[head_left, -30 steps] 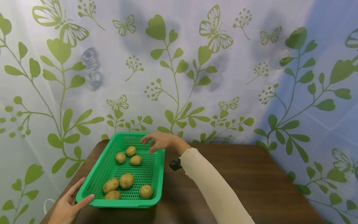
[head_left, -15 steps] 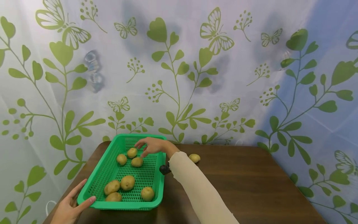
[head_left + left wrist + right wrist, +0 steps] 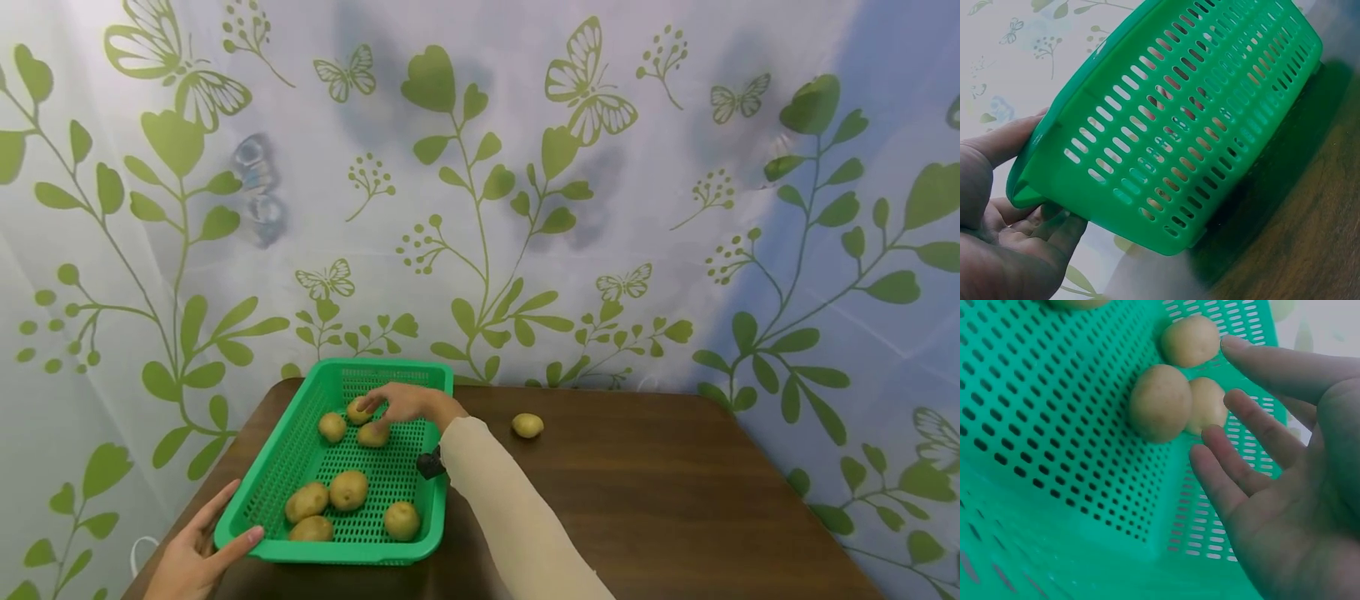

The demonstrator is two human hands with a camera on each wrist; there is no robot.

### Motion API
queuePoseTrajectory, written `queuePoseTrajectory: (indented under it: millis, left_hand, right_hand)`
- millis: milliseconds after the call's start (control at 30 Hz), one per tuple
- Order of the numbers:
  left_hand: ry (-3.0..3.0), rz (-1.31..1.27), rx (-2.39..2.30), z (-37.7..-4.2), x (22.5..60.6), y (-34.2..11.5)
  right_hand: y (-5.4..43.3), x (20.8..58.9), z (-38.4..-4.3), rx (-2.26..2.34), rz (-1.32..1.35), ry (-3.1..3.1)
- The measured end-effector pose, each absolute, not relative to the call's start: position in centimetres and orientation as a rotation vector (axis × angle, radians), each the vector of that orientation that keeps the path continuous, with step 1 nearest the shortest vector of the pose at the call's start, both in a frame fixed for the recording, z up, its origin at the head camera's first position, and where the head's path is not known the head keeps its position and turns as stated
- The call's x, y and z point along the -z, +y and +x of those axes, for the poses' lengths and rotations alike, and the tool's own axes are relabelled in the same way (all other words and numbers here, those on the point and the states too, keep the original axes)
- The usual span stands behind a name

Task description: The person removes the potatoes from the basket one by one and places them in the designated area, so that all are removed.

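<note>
Left hand (image 3: 191, 560) pinching the rim of a green perforated plastic basket (image 3: 333, 552), right hand (image 3: 408, 402) reaching in, fingers loosely spread, holding nothing, near three potatoes (image 3: 1160, 403), another potato (image 3: 527, 425) on the wood-grain table (image 3: 637, 492)

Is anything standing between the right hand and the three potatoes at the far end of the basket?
Nothing visible is. The right hand reaches in over the green basket's right wall, with no object between it and those potatoes. Whether it touches one is unclear.
</note>
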State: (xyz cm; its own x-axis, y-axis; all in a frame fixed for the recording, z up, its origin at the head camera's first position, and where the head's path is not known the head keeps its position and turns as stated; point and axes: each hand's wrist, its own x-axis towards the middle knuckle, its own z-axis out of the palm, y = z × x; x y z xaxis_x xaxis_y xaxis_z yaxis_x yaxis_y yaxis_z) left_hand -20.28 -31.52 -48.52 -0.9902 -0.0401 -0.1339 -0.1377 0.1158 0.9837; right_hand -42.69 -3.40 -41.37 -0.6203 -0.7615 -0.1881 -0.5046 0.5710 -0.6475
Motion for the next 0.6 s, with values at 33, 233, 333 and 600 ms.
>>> queuePoseTrajectory:
  millis: [33, 233, 333, 600]
  left_hand:
    - [2.294, -0.173, -2.042, -20.2, 48.6, -31.6]
    - [2.279, -0.159, -2.077, -20.2, 48.6, -31.9]
    - [2.295, -0.215, -2.026, -20.2, 48.4, -31.8]
    - [2.222, -0.165, -2.168, -20.2, 49.1, -31.4]
  right_hand:
    - [-3.4, 41.5, -42.7, 0.761, -1.011, 2.354]
    - [-3.9, 42.4, -43.0, 0.713, -0.998, 2.37]
    - [-4.1, 43.3, -43.1, 0.673, -0.997, 2.386]
    - [-4.6, 44.8, -43.2, 0.561, -0.998, 2.442]
